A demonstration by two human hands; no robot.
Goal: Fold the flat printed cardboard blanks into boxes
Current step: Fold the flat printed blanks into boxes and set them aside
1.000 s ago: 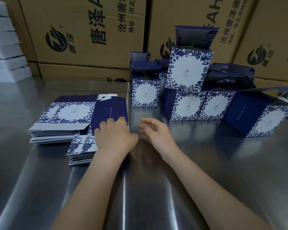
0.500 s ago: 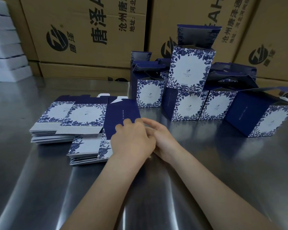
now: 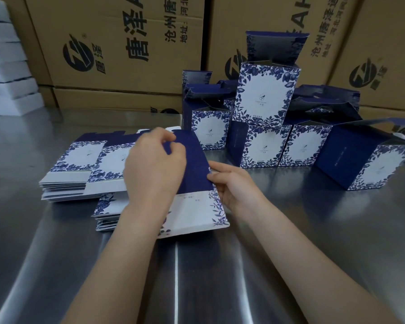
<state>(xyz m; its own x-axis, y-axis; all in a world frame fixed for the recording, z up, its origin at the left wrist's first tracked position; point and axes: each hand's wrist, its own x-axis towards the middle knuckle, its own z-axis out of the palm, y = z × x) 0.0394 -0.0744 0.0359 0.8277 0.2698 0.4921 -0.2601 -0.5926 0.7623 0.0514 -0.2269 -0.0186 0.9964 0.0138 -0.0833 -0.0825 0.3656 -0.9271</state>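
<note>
Head view, left hand (image 3: 154,169), right hand (image 3: 235,187) pinching blank (image 3: 195,169), cartons (image 3: 117,73) printed 唐泽

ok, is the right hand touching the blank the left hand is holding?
Touching. Head view: the right hand pinches the right edge of the blank, fingertips on the navy panel, no gap visible.

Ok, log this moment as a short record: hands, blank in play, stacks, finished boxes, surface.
left hand: pinches the flat blank near its top edge
right hand: grips the flat blank's right edge
flat blank: navy panel up, overlapping the near stack
stacks: near stack and far stack of blanks, left side
folded boxes: clustered behind, lids open, one on top
surface: steel table
</note>
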